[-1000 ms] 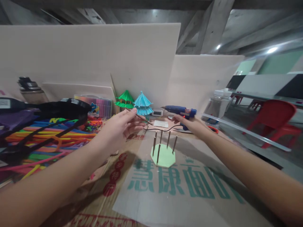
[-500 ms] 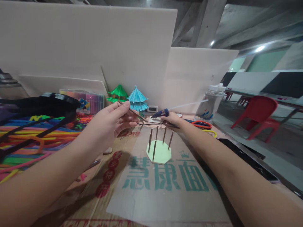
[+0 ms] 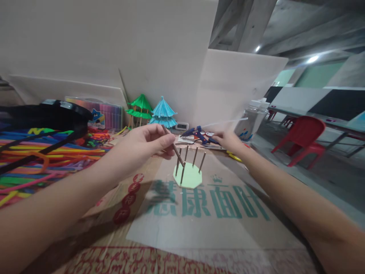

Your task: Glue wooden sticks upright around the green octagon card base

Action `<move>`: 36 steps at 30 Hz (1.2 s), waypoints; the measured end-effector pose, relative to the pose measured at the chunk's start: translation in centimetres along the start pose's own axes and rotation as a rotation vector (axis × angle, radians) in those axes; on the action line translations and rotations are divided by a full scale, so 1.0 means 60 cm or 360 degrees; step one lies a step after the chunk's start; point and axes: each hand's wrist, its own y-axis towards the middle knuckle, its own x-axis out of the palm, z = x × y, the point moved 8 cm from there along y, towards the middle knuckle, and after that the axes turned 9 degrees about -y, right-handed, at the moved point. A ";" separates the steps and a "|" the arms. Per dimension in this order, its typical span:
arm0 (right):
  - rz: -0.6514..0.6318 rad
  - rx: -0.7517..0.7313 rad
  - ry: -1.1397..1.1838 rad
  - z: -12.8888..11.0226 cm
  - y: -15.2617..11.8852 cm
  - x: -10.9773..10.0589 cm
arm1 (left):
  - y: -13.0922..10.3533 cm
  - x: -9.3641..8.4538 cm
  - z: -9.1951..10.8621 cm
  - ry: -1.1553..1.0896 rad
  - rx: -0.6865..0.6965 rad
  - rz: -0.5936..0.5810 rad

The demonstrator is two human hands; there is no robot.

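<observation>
While the printed cardboard sheet (image 3: 199, 213) fills the near table, the left hand (image 3: 144, 144) has dropped lower than a moment ago. Its fingers pinch a thin brown stick (image 3: 173, 147), now tilted down so its tip sits just beside the four upright sticks (image 3: 190, 160) on the pale green base (image 3: 188, 178). Farther right, the right hand (image 3: 229, 140) has closed around the blue glue gun (image 3: 198, 134) and drawn it away from where it lay. Both pieces now seem brought in toward the base. Beyond stand a green (image 3: 138, 107) and a blue paper pavilion (image 3: 163, 112); bright pipe cleaners (image 3: 42, 152) heap far left.
</observation>
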 end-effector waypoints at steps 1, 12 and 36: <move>0.0049 -0.0006 0.0009 -0.007 -0.018 -0.020 | -0.005 0.009 0.003 0.0091 0.0025 -0.0039; -0.0105 -0.1038 0.0782 -0.262 -0.247 -0.105 | -0.052 0.077 0.043 0.0700 0.0534 -0.0161; 0.0067 -0.0565 0.1034 -0.156 -0.252 0.009 | -0.012 -0.005 -0.144 0.1107 0.0251 -0.0078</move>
